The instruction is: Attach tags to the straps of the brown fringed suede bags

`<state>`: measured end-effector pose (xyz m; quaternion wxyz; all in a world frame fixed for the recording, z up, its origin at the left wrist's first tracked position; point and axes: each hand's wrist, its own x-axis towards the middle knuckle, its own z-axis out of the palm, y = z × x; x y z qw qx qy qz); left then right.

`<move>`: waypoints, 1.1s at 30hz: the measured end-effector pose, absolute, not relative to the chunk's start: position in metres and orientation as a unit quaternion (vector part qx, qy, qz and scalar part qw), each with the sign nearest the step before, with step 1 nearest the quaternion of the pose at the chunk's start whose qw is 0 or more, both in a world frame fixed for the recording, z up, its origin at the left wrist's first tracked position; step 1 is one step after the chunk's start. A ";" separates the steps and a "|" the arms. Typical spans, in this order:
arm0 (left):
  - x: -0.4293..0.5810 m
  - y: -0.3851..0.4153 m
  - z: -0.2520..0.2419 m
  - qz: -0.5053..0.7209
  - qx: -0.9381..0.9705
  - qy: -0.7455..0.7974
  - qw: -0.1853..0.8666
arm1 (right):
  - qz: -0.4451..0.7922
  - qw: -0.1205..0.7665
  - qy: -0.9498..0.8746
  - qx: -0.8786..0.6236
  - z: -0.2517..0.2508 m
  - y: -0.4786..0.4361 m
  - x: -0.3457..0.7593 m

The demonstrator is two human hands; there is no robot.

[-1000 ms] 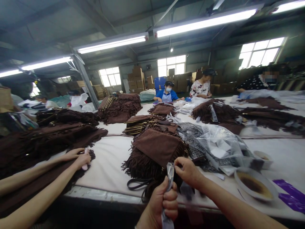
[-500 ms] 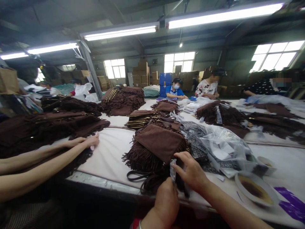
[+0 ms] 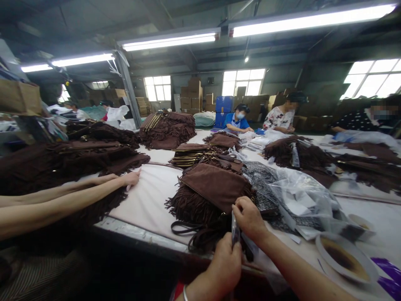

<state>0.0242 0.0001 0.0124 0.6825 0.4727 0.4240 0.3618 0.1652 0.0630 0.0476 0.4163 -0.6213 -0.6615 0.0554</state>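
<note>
A brown fringed bag (image 3: 216, 184) lies on a pile of similar bags at the table's front edge, its flap upward. At its right front corner a narrow strip of clear plastic (image 3: 234, 230) hangs down. My left hand (image 3: 224, 259) is closed around the lower part of that strip. Above it, my right hand (image 3: 249, 215) pinches the strip's upper end, close beside the bag's corner. Whatever the plastic covers is hidden by my fingers. A dark strap (image 3: 184, 228) loops out from under the fringe, left of my hands.
Right of the bag lie black-and-white woven fabric (image 3: 258, 182), a clear plastic bag (image 3: 300, 196) with white papers, a bowl of brown liquid (image 3: 344, 255) and purple packaging (image 3: 388, 271). A co-worker's arms (image 3: 103, 184) reach in from the left beside stacked brown bags (image 3: 78, 163). Several people sit across the table.
The view has swung slightly left, so things appear further right. My right-hand fingers have closed together at the strip's top; my left hand still grips it below.
</note>
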 end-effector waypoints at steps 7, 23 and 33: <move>0.011 0.006 0.030 0.286 0.270 0.311 0.865 | 0.376 0.397 -0.500 -0.671 0.040 0.028 0.180; 0.023 0.022 0.026 0.374 0.342 0.421 0.752 | 0.540 0.404 -0.466 -0.572 0.046 0.028 0.154; 0.011 0.002 0.020 0.303 0.336 0.338 0.825 | 0.504 0.458 -0.440 -0.585 0.046 0.031 0.157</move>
